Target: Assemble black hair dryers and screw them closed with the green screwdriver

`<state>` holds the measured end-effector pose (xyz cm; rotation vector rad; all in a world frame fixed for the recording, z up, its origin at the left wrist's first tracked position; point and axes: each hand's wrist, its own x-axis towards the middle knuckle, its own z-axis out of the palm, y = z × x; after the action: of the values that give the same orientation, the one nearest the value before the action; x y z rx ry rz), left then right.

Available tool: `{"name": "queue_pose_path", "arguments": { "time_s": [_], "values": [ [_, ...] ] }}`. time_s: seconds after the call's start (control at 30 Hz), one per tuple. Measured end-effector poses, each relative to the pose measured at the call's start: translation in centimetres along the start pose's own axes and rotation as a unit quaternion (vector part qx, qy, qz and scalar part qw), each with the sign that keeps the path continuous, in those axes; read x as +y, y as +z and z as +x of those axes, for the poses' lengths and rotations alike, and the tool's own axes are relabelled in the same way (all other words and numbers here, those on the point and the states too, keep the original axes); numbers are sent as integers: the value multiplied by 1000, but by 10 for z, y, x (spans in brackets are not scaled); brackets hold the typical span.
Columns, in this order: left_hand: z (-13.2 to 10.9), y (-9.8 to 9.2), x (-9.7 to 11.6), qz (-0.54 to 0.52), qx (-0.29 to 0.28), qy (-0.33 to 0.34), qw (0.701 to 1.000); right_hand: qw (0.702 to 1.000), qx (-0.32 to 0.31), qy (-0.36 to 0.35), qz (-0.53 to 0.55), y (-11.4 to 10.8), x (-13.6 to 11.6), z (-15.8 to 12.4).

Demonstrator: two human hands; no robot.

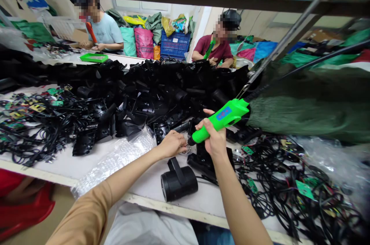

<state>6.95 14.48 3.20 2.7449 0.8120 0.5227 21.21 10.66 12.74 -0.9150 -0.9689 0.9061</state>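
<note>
My right hand (214, 137) grips a bright green electric screwdriver (221, 119), which hangs from a metal hook at its top end. Its dark tip points down and left towards my left hand (172, 144). The fingers of my left hand are closed at a small silvery part (187, 149) by the tip; its exact kind is too small to tell. Just below lies a black cylindrical housing (179, 184) with a strap-like piece on top. Black plastic parts (202, 158) sit under the screwdriver, partly hidden by my right wrist.
Black plastic shells (144, 98) are heaped across the table. Cords with circuit boards lie in a left pile (37, 121) and a right pile (283, 183). Bubble wrap (118, 160) is left of my hands. Two people (108, 31) work opposite. A metal bar (295, 27) slants overhead at right.
</note>
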Motion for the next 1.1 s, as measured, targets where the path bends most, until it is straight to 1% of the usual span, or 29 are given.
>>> {"name": "queue_pose_path", "arguments": {
  "time_s": [0.03, 0.1, 0.13, 0.2, 0.27, 0.3, 0.33, 0.37, 0.4, 0.47, 0.53, 0.63, 0.7, 0.93, 1.1],
  "values": [
    [1, -2, 1, 6, -6, 7, 1000, 1000, 24, -9, 9, 3, 1, -1],
    [1, -10, 4, 1, -10, 16, 1000, 998, 53, -25, 19, 6, 0, -4],
    [-2, -15, 6, -7, -3, 15, 1000, 998, 59, -32, 18, 6, -2, -7],
    [-13, -28, 12, -29, 28, 2, 999, 997, 64, -47, 12, 3, -9, -13],
    [-34, -41, 21, -57, 61, -40, 996, 996, 61, -67, 5, -3, -20, -23],
    [-47, -46, 27, -76, 68, -74, 992, 995, 53, -78, 5, -7, -26, -28],
    [-60, -50, 35, -97, 61, -113, 987, 995, 43, -88, 8, -9, -32, -35],
    [-74, -52, 43, -114, 51, -151, 981, 995, 35, -94, 12, -12, -38, -41],
    [-87, -52, 52, -131, 39, -170, 976, 995, 29, -95, 15, -13, -43, -47],
    [-107, -45, 69, -167, 16, -170, 971, 996, 13, -87, 19, -14, -50, -60],
    [-118, -34, 81, -198, 5, -152, 968, 997, -9, -73, 22, -13, -52, -71],
    [-123, -18, 87, -211, -2, -151, 966, 997, -49, -48, 39, -10, -49, -84],
    [-122, -14, 87, -211, -16, -158, 965, 996, -63, -34, 45, -9, -46, -90],
    [-120, -20, 86, -243, -58, -154, 956, 994, -96, -26, 43, -9, -42, -97],
    [-120, -19, 85, -235, -67, -147, 958, 993, -105, -37, 34, -9, -41, -99]
  ]
}}
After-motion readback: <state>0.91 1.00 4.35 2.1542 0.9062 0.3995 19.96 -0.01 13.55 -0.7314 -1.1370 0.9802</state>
